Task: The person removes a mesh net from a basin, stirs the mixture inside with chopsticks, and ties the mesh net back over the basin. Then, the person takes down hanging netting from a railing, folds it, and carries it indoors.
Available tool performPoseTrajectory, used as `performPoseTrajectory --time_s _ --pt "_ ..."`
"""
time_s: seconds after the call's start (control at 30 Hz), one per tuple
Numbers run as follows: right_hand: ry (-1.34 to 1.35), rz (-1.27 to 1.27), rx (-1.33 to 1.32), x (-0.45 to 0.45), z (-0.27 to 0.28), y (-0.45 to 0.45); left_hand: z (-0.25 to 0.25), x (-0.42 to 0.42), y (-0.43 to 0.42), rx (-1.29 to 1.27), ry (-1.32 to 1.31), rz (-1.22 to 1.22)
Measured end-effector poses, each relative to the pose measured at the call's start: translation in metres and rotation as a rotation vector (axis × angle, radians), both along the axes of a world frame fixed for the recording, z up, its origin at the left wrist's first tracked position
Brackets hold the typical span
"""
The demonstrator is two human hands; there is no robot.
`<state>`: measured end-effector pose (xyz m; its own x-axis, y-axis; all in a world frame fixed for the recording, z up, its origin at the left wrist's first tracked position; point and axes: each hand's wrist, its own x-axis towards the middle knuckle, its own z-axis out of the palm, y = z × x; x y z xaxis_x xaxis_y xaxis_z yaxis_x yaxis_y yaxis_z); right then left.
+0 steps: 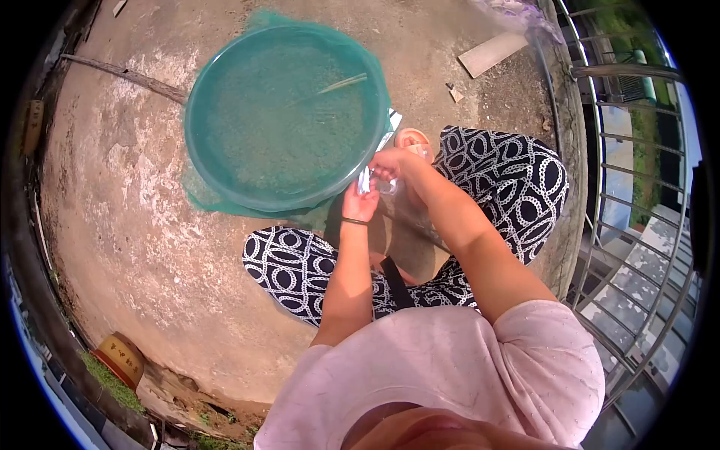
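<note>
In the head view, my left hand (360, 204) is closed at the near right rim of a large round basin (262, 202). Between its fingers is a shiny silvery strip (365, 181). My right hand (388, 162) is just above and right of it, fingers bent in at the same strip. A small clear, rounded thing (387, 186) hangs below the right hand; its kind is too blurred to tell. Green netting (196, 201) is spread about the basin and sticks out past its rim. Thin pale sticks (343, 84) show within the rim.
My bent legs in patterned trousers (502, 187) flank the hands. A flat board (493, 54) lies at the upper right, near a small broken chip (455, 94). A wooden pole (127, 73) reaches the basin's left. Metal railing (637, 150) runs along the right; a planter pot (120, 358) stands lower left.
</note>
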<state>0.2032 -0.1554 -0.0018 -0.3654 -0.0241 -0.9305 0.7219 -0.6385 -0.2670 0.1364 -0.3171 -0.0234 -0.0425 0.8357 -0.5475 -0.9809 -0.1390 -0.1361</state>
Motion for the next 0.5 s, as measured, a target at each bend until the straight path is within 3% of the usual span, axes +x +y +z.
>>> performPoseTrajectory --time_s 0.07,0.13,0.17,0.27,0.33,0.4,0.43,0.5 --pt "0.036 -0.014 -0.044 -0.001 -0.012 0.003 -0.030 0.000 -0.005 0.092 0.075 0.027" --pt "0.033 -0.059 -0.019 -0.002 -0.003 -0.005 -0.022 -0.002 0.001 -0.184 0.174 -0.015" --pt "0.013 -0.076 0.054 0.001 0.006 -0.008 -0.011 -0.004 0.001 -0.180 0.158 -0.014" --pt "0.133 -0.051 -0.083 0.004 -0.069 -0.002 -0.019 -0.006 -0.001 -0.184 0.086 -0.014" --pt "0.058 0.075 -0.052 0.001 -0.008 0.006 -0.027 -0.006 -0.003 -0.116 0.033 -0.003" --pt "0.015 0.067 0.040 -0.006 0.017 0.004 -0.030 -0.009 -0.003 -0.015 0.014 -0.024" --pt "0.086 0.085 0.089 0.006 -0.028 0.005 -0.031 -0.006 -0.005 -0.004 0.016 0.020" --pt "0.100 0.117 -0.007 0.001 -0.005 0.000 -0.027 -0.003 -0.005 -0.010 0.030 0.077"
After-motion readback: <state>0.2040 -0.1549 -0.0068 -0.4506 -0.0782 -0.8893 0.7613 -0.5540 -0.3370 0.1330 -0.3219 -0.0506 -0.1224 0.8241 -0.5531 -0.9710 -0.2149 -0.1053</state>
